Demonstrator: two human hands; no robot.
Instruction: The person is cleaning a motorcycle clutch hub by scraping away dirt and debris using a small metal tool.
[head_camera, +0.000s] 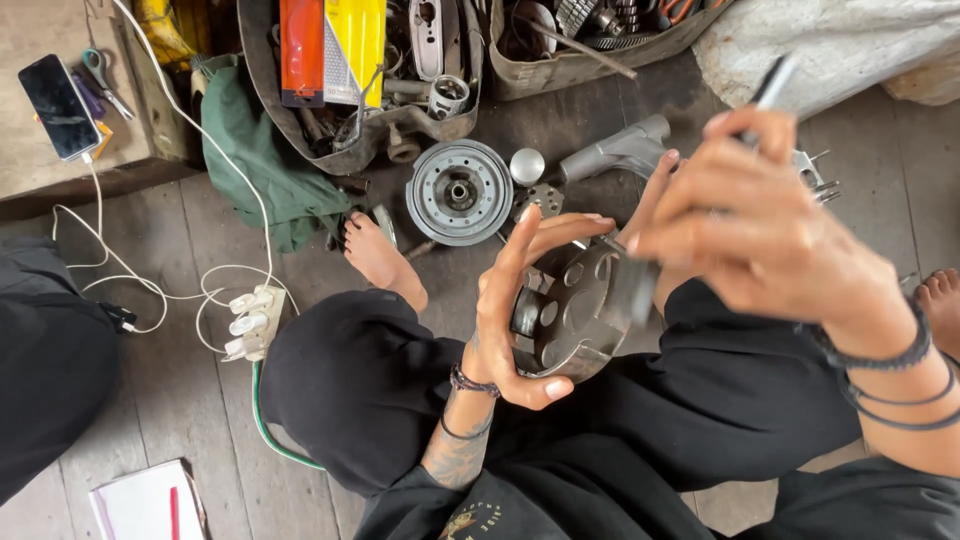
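You hold a round metal drum over your lap and work at it with a slim tool.

Your left hand (515, 310) cups the drum (570, 310), fingers curled around its rim; its open, holed face points up and right, toward your right hand (760, 230). That hand's fingers pinch a blurred dark tool (765, 90), its long axis slanting from upper right down to the drum. Above, a flat red-and-yellow package (332, 48) lies in a parts bin (262, 95) on the floor.

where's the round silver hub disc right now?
Head view: the hub disc lies flat on the wooden floor, upper centre, beside a small metal dome and just right of the bare foot.
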